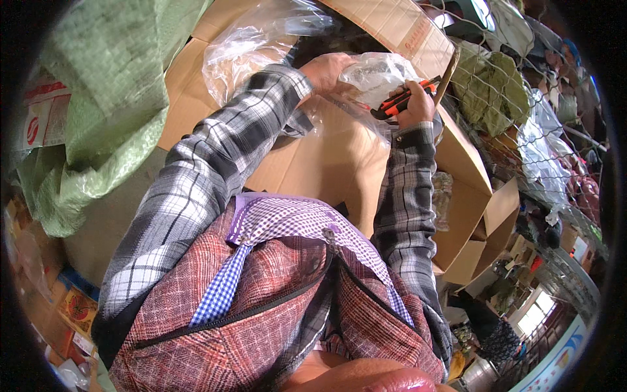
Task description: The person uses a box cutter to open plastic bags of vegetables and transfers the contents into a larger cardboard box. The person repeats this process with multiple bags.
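Note:
My right hand (416, 105) is closed around orange-and-black utility knives (404, 100), seemingly more than one, at the right side of an open cardboard box. Between my hands stretches a crumpled clear plastic bag (377, 71). My left hand (325, 73) grips the left end of this bag, its fingertips partly hidden. Below the hands lies a brown cardboard flap (318, 159), with more clear film draped over it. Another sheet of clear plastic film (230, 59) bulges out of the box to the left of my left hand.
A green woven sack (112, 98) rises on the left. A wire mesh fence (509, 88) with bags behind it runs along the right. Beside my right forearm stands another open cardboard box (465, 225). The printed box wall (406, 29) curves up behind the hands.

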Available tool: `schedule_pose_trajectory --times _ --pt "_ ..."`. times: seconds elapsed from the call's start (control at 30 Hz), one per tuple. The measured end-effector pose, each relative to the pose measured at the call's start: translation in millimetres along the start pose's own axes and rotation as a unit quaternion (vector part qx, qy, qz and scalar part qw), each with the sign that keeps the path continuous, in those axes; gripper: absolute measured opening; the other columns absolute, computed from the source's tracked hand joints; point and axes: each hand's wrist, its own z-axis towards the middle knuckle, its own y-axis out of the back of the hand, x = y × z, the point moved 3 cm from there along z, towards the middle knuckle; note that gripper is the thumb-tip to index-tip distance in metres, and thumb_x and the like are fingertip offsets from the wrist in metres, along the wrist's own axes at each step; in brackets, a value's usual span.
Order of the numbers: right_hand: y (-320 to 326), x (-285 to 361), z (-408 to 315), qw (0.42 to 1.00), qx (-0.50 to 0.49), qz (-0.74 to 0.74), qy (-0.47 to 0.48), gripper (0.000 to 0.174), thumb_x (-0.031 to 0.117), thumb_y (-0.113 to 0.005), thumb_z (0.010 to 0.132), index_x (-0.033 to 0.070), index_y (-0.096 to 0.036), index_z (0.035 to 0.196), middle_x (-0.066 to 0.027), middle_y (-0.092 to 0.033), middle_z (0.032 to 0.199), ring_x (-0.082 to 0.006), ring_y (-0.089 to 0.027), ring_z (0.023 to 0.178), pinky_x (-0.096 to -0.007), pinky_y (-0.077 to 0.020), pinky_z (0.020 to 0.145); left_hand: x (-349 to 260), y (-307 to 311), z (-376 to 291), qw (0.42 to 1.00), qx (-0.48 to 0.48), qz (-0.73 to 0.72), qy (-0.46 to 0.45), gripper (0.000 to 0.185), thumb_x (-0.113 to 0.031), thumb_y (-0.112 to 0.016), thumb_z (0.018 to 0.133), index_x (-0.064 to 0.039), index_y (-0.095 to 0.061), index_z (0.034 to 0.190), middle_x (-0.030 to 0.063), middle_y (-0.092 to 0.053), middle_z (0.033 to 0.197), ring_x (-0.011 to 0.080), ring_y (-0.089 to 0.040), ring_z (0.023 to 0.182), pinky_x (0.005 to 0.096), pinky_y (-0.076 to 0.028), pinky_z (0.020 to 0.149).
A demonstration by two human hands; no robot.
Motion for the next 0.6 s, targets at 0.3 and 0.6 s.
schedule_pose_trajectory --times 0.3,0.6 --pt "29.1 -7.7 8.0 0.979 0.073 -0.187 -0.025 0.015 0.015 -0.064 0.084 0.002 -0.058 0.081 -0.0053 -0.058 0.065 -0.0166 -0.056 0.053 -0.0303 -0.0467 0.05 1.6 10.7 -5.8 0.996 -0.039 0.036 0.074 0.028 -0.017 -0.07 0.072 -0.006 -0.069 0.099 0.0118 -0.066 0.095 0.0307 -0.063 0.092 0.0369 -0.051 0.08" --pt "33.6 61.7 19.9 0.608 0.272 -0.712 0.222 0.032 0.021 -0.068 0.078 0.008 -0.066 0.108 -0.0159 -0.067 0.089 -0.0253 -0.066 0.082 -0.0337 -0.0505 0.075 -88.9 -24.6 -40.3 0.974 0.0 0.226 -0.006 0.011 -0.011 -0.062 0.067 -0.009 -0.063 0.078 0.0075 -0.058 0.083 0.0279 -0.058 0.09 0.0387 -0.052 0.074"
